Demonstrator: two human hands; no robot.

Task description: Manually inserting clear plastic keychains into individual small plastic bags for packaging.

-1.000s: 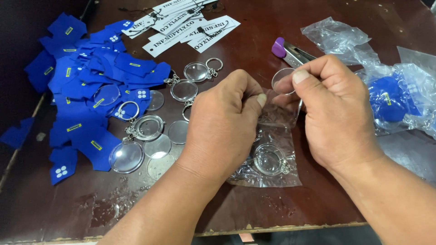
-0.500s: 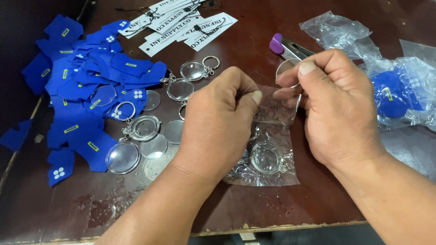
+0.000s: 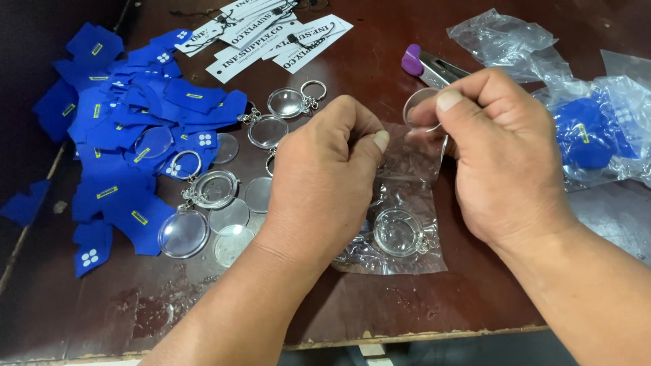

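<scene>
My right hand (image 3: 505, 159) pinches a clear round disc (image 3: 420, 108) above the plastic bag (image 3: 400, 230); my left hand (image 3: 325, 179) fingers grip the bag's mouth. One keyring case (image 3: 397, 232) remains bagged below my fingers, while several unpacked keyring cases (image 3: 210, 193) lie left on the counter (image 3: 475, 298).

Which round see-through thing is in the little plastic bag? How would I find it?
Look at the dark wooden table, between the two wrists. A crinkly clear bag lies there, holding one round clear keyring. The other clear rounds lie bare, by the blue pieces.

Royal-blue fabric cutouts (image 3: 129, 135) with yellow and white marks; white tags (image 3: 271, 37) with black print; purple-tipped tool (image 3: 424, 64); dark brown table (image 3: 380, 298).
</scene>
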